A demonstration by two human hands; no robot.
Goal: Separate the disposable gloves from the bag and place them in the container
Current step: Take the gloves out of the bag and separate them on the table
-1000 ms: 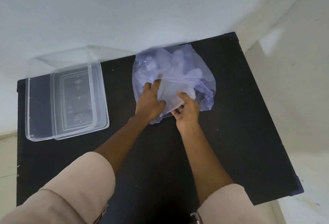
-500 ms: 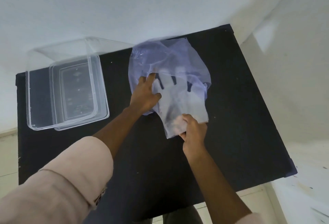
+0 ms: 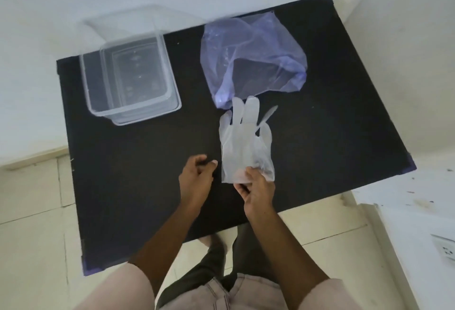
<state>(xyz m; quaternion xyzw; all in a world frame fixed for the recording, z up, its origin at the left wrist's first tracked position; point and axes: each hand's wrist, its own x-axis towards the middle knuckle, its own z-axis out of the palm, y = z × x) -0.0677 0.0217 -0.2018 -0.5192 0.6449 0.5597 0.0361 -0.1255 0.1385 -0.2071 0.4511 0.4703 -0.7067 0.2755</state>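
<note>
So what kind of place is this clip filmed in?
Probably an ordinary indoor room, likely a home: a small black table against a plain white wall, a tiled floor, and a wall socket at the right.

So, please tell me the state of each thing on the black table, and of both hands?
Clear plastic container: open, empty.
Purple plastic bag: lying crumpled, mouth open.
Translucent disposable gloves: outside bag, held at cuff.
Right hand: pinching the cuff.
Left hand: loosely curled, holding nothing.

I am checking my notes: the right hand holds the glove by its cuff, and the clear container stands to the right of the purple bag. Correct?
One error: in the head view the clear container stands left of the purple bag. The right hand does hold the glove by its cuff.
</note>
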